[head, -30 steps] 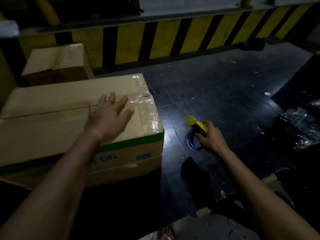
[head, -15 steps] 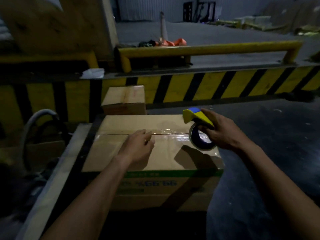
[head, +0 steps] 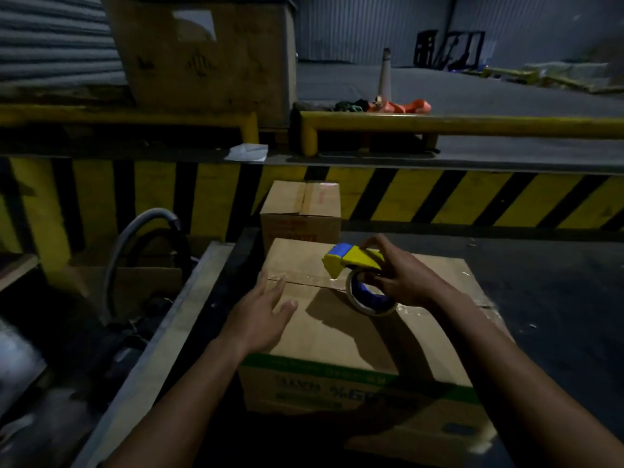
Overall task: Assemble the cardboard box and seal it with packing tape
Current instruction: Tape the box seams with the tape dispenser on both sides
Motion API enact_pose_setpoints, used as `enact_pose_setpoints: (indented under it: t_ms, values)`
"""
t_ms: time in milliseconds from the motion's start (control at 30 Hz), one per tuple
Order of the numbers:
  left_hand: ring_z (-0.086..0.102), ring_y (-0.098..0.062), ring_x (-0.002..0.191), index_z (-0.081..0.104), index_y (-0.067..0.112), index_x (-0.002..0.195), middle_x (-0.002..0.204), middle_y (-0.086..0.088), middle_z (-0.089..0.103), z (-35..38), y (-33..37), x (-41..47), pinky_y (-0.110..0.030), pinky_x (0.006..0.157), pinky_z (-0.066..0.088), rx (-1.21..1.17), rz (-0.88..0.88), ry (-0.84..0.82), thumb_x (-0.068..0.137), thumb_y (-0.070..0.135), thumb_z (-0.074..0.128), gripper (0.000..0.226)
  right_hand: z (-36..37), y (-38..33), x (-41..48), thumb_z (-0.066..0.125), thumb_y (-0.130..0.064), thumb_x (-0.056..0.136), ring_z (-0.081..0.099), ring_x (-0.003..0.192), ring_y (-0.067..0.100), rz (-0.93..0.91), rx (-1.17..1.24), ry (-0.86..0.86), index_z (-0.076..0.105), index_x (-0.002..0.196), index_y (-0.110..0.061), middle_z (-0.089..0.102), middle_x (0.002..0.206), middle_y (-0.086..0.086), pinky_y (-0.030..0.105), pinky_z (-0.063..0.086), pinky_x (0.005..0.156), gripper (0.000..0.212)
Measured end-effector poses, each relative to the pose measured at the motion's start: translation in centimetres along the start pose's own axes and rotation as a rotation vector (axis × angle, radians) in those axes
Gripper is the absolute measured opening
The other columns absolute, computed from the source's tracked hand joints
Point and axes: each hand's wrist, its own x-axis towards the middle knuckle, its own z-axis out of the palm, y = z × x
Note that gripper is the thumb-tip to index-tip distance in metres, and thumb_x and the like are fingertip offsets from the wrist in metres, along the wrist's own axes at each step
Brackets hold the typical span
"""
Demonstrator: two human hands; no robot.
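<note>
Under both hands sits the cardboard box (head: 341, 336), closed, its two top flaps meeting in a seam that runs across from left to right. The left hand (head: 261, 314) lies flat and spread wide on the near flap, fingertips just touching the seam close to the box's left edge. The right hand (head: 401, 276) is wrapped around a yellow and blue tape dispenser (head: 358, 275), whose roll of clear tape (head: 369, 297) rests on the seam near the middle of the top; the yellow nose points toward the left hand. Shiny tape (head: 439, 310) already covers the seam to the right of that hand, up to the box's right edge. Between the two hands the seam is partly shiny, and I cannot tell whether tape fully covers it.

Left of the left hand the top ends quickly, and a pale ledge (head: 169, 336) runs alongside the box with a narrow dark gap between. Right of the right hand lies open dark floor (head: 547, 298), bare and roomy. Beyond the fingertips a smaller box (head: 300, 214) stands just behind the big one, against a low wall striped yellow and black (head: 456, 197). A grey hose (head: 141, 231) curves up farther left. Above the wall runs a yellow rail (head: 472, 125), and past it a dim warehouse floor with a cone (head: 385, 74). The light is low everywhere.
</note>
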Motion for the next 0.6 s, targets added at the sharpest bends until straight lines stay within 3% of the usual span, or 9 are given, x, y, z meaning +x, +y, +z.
enact_pose_setpoints:
  t_ms: [167, 267, 367, 433, 533, 600]
  values:
    - [0.027, -0.028, 0.149, 0.027, 0.041, 0.155, 0.168, 0.005, 0.003, 0.0, 0.6, -1.0, -0.043, 0.115, 0.032, -0.009, -0.040, 0.005, 0.095, 0.064, 0.045, 0.067, 0.2, -0.7, 1.8, 0.072, -0.024, 0.084, 0.055, 0.115, 0.021, -0.061, 0.035, -0.031, 0.036, 0.136, -0.037, 0.053, 0.131, 0.001, 0.037, 0.051, 0.085, 0.064]
    - [0.030, -0.027, 0.147, 0.031, 0.039, 0.155, 0.168, 0.005, 0.009, -0.2, 1.7, -1.4, -0.041, 0.113, 0.032, 0.042, -0.066, 0.005, 0.093, 0.062, 0.050, 0.068, 0.5, -1.3, 2.7, 0.073, -0.032, 0.081, 0.057, 0.111, 0.019, -0.103, 0.047, -0.052, 0.040, 0.131, -0.042, 0.053, 0.121, -0.007, 0.038, 0.053, 0.087, 0.061]
    - [0.041, -0.026, 0.136, 0.048, 0.035, 0.144, 0.155, 0.003, 0.036, -1.2, 1.9, -0.7, -0.041, 0.106, 0.039, 0.064, -0.045, 0.054, 0.095, 0.052, 0.053, 0.052, 0.7, -1.7, 3.3, 0.073, -0.054, 0.075, 0.056, 0.106, 0.015, -0.113, 0.070, -0.086, 0.042, 0.131, -0.044, 0.050, 0.120, -0.011, 0.034, 0.054, 0.081, 0.065]
    - [0.051, -0.023, 0.119, 0.065, 0.028, 0.126, 0.130, 0.002, 0.060, -1.7, 1.9, 0.4, -0.039, 0.095, 0.046, 0.090, 0.032, 0.238, 0.096, 0.042, 0.054, 0.035, 0.7, -1.8, 3.4, 0.067, -0.066, 0.074, 0.055, 0.103, 0.013, -0.121, 0.065, -0.089, 0.042, 0.132, -0.045, 0.048, 0.118, -0.013, 0.025, 0.048, 0.074, 0.066]
    - [0.062, -0.008, 0.084, 0.074, 0.019, 0.104, 0.095, 0.003, 0.072, -2.5, 3.2, 2.5, -0.022, 0.067, 0.049, -0.219, 0.031, 0.507, 0.098, 0.028, 0.057, 0.020, 0.5, -2.0, 3.3, 0.060, -0.072, 0.075, 0.056, 0.098, 0.004, -0.178, 0.100, -0.033, 0.044, 0.125, -0.051, 0.053, 0.114, -0.018, 0.022, 0.046, 0.075, 0.056]
    - [0.068, -0.009, 0.081, 0.073, 0.015, 0.104, 0.091, 0.002, 0.072, -3.0, 4.4, 4.1, -0.022, 0.063, 0.055, -0.595, -0.117, 0.398, 0.100, 0.028, 0.057, 0.021, 0.5, -2.2, 3.3, 0.060, -0.073, 0.077, 0.057, 0.098, -0.002, -0.223, 0.124, -0.017, 0.046, 0.122, -0.055, 0.056, 0.115, -0.022, 0.020, 0.047, 0.076, 0.051]
